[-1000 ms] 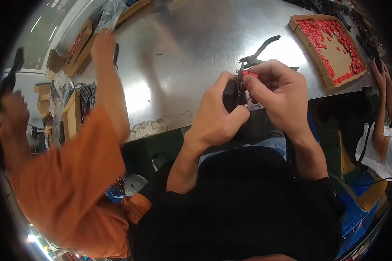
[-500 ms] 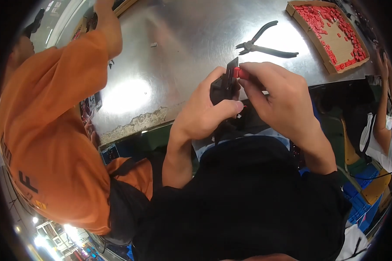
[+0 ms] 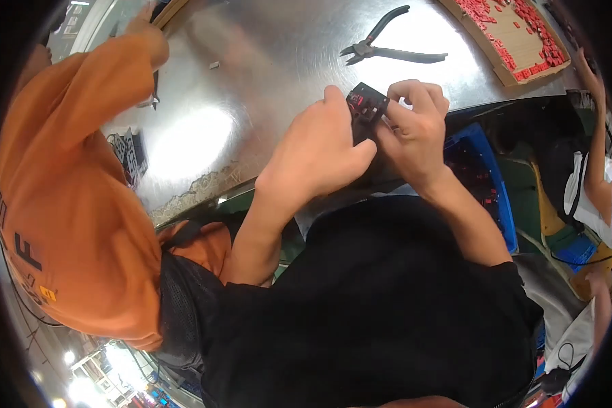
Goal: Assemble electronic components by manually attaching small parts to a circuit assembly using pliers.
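Observation:
A small black plastic housing (image 3: 368, 102) with openings in its face is held up in front of me, just past the table's near edge. Its left side is wrapped by my left hand (image 3: 309, 153), the thumb pointing right beneath it. Bent fingers of my right hand (image 3: 416, 132) press against the housing's right side. A bit of red (image 3: 358, 99) shows in the housing's face, near the left fingers. Part of the housing is hidden by my hands.
Dark-handled cutting pliers (image 3: 364, 49) lie on the metal table (image 3: 279, 61) beyond my hands. A cardboard tray (image 3: 486, 49) of red pieces (image 3: 554, 54) stands at the far right. A blue bin (image 3: 502, 180) sits below the table. An orange-shirted co-worker (image 3: 75, 204) is at left.
The housing has turned so its face with openings shows. The red piece the right fingers held is no longer between them; red shows in the housing. My view has shifted slightly.

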{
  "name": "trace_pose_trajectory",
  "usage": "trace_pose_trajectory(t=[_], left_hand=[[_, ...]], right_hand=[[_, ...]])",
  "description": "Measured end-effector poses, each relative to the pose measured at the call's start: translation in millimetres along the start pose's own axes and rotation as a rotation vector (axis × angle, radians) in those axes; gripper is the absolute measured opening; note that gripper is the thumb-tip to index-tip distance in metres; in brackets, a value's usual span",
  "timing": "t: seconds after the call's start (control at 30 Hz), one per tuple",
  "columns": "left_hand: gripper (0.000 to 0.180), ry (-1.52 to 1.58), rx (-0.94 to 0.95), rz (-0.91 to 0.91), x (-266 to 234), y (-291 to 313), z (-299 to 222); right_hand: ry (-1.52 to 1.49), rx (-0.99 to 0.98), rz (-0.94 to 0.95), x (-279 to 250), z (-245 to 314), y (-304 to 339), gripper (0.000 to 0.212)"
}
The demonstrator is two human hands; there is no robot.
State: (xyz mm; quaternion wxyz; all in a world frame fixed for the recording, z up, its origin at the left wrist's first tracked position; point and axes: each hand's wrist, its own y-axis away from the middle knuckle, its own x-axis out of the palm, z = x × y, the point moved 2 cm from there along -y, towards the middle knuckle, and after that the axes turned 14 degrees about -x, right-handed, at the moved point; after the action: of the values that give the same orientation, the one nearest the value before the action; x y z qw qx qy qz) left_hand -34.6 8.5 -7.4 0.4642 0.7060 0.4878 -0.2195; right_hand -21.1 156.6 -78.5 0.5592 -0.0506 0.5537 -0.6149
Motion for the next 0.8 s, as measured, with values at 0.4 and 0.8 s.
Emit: trace_pose_trajectory(t=[0.4, 0.8], left_hand=[[0.047, -0.369, 0.092, -0.211, 17.9, -9.5, -6.9], [0.049, -0.564, 0.116, -0.341, 27.8, -1.6, -4.0]], right_hand=[[0.181, 0.173, 0.072, -22.0, 0.9, 17.9, 0.044], [0.358, 0.278, 0.182, -146.2, -283.4, -76.0, 0.03]])
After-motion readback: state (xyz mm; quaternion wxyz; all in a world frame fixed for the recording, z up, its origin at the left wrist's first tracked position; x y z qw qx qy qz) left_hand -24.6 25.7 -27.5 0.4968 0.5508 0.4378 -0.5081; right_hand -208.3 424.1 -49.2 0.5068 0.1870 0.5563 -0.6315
